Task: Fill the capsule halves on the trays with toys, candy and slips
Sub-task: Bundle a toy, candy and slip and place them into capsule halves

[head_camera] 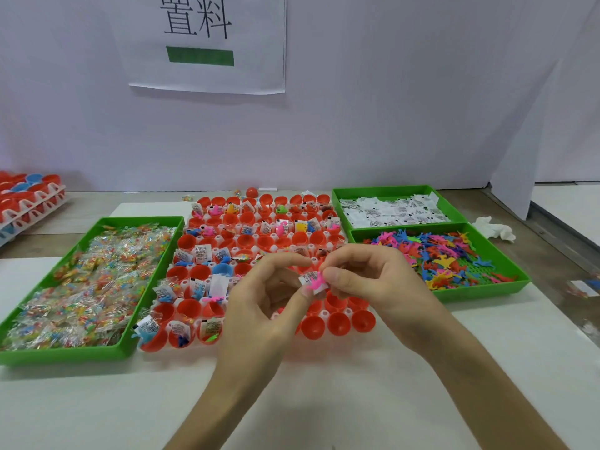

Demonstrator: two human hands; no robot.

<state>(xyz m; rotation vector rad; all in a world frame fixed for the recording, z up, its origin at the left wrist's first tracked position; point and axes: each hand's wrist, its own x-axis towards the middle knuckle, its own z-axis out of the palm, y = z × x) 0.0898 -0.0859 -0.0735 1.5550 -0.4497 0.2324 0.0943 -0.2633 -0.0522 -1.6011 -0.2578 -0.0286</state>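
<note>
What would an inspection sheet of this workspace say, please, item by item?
Surface: white table top, bare near the arms.
Job's things: capsule halves in rows, many filled, the near-right ones empty; candy tray at left; slips tray at right rear; toy tray at right front.
Clutter: crumpled tissue right of the trays; loose red capsule behind the rows.
Hands: left hand and right hand together pinch a slip and a pink toy above the capsule halves.
Cables: nothing seen.
Surroundings: white wall with a paper sign; stacked capsule trays at far left.
</note>
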